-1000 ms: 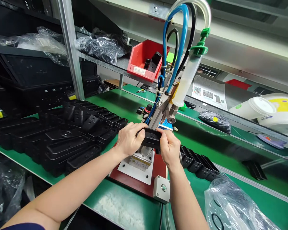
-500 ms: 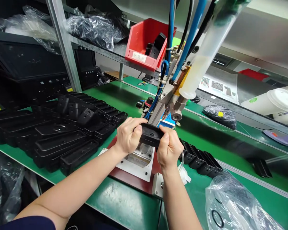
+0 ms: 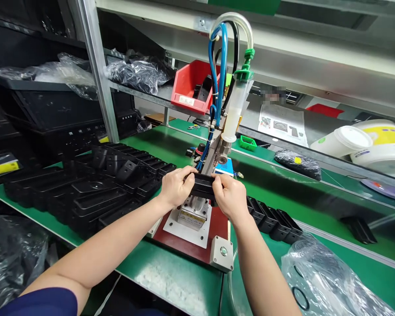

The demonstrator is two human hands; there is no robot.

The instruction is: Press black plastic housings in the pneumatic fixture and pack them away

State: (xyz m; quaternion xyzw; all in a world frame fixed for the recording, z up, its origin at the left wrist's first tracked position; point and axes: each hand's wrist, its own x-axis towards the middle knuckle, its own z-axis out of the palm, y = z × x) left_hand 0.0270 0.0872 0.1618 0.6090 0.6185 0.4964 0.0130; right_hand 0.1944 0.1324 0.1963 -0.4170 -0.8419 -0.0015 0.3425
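A long black plastic housing (image 3: 202, 185) is held level between both hands, over the metal fixture of the dispensing machine. My left hand (image 3: 177, 186) is closed around its left end, and my right hand (image 3: 231, 195) grips the right end. Just behind the housing rises the machine's arm with a clear syringe (image 3: 234, 112) and blue hoses. Below it is the fixture block (image 3: 192, 219) on a white plate and red-brown base. A grey button box (image 3: 221, 253) sits at the base's front right corner. My fingers hide both ends of the housing.
Many similar black housings (image 3: 95, 193) are piled at left; a row of them (image 3: 276, 224) lies at right. A clear plastic bag with black rings (image 3: 325, 276) is at the front right. On the shelf stand a red bin (image 3: 192, 87) and white tubs (image 3: 342, 142).
My view has shifted, showing more of the machine's top. The housing has tilted, so its face is seen more edge-on. Both hands keep their grip on it.
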